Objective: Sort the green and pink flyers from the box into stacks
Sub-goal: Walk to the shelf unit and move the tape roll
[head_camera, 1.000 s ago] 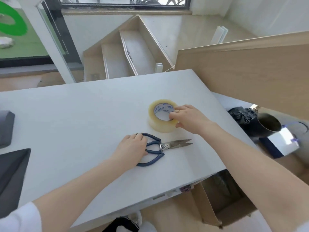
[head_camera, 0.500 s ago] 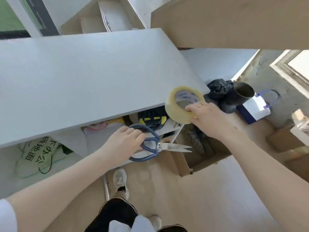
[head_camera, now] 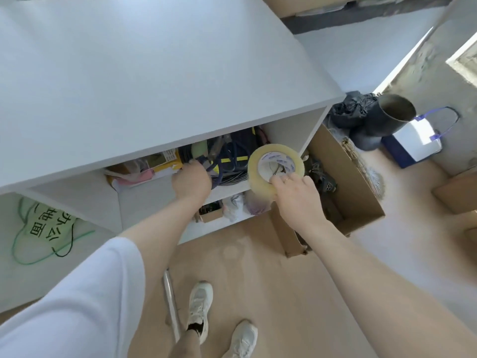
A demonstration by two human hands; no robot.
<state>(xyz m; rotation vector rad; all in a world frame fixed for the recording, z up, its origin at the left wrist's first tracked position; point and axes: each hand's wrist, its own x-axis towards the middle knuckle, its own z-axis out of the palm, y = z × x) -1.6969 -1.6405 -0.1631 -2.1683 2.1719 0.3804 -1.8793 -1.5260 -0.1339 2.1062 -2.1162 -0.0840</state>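
Under the front edge of the white desk (head_camera: 129,73), an open shelf (head_camera: 232,188) crammed with cables, bags and papers is being reached into by both hands. A roll of clear packing tape (head_camera: 275,165) is gripped by the right hand (head_camera: 296,196), thumb and fingers curled round its lower rim, at the shelf's right end. The left hand (head_camera: 191,180) is pushed into the middle of the shelf; its fingers are hidden among the dark cables, so whether anything is held cannot be told.

No sorting appears to have been begun. No green or pink stacks are seen anywhere, and the desk top shows only bare white surface in view. An open cardboard box (head_camera: 356,192) stands on the floor just beside the desk's right corner; flyers cannot be made out inside it. Something pink (head_camera: 140,177) lies at the shelf's left end, but it cannot be identified as a flyer. Judging from this, the whole task remains: the tools are likely being stowed first.

Pale wood flooring, a dark cylindrical bin (head_camera: 389,116), a black rubbish bag (head_camera: 351,109) and a white paper bag with blue handles (head_camera: 415,140) are seen by the right-hand wall.
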